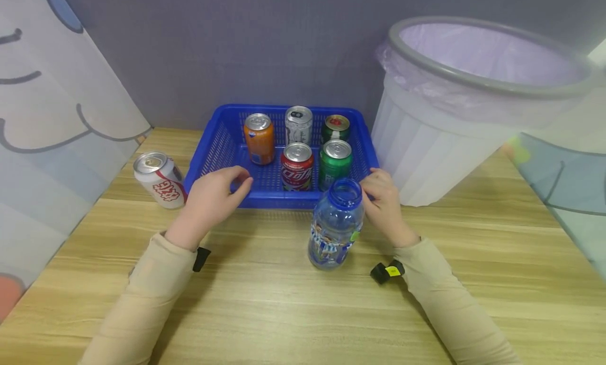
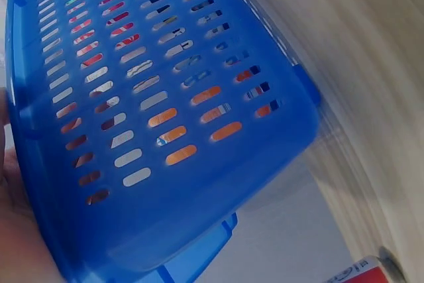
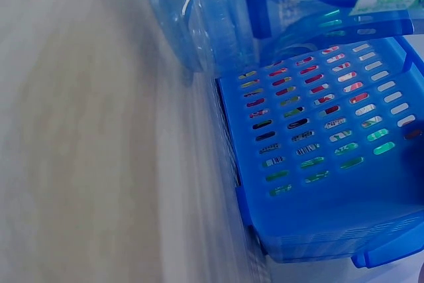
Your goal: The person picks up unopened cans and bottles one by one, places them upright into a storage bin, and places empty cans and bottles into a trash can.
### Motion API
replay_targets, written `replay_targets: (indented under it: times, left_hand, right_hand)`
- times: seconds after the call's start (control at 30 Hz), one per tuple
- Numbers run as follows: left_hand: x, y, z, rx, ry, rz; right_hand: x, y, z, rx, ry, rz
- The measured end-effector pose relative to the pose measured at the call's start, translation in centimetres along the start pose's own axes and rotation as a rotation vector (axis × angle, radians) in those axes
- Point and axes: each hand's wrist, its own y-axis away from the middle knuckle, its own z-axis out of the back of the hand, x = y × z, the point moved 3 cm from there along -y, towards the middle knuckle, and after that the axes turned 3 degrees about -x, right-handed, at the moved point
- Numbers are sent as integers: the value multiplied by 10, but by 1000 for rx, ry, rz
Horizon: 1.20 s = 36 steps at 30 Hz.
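A blue plastic basket with slotted walls stands on the table. My left hand is at its front left corner, fingers curled over the rim. At the front right corner my right hand has its fingers curled at the rim, partly behind the bottle. In the basket are an orange can, a silver can, a red can, a green can and a dark green can. A clear blue-tinted, capless bottle stands before the basket, close beside my right hand.
A white can with red lettering stands left of the basket, close to my left wrist. A tall white bin with a lilac liner rises at the right. Behind the wooden table is a grey panel.
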Motion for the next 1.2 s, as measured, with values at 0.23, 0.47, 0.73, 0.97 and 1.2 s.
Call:
replay_targets:
  times: [0.23, 0.47, 0.73, 0.97, 1.2]
  left_hand:
    - [1, 4, 3, -17, 17, 5]
    - [5, 7, 14, -41, 54, 33]
    - [9, 9, 27, -87, 75, 31]
    - [14, 10, 37, -146, 100, 49]
    - [22, 13, 49, -231, 133, 70]
  right_hand:
    - [-1, 0, 0, -16, -6, -7]
    - [-3, 0, 0, -20, -6, 2]
    - [-3, 1, -1, -14, -16, 8]
    - [-3, 1, 0, -16, -15, -3]
    - [-1, 0, -1, -32, -25, 4]
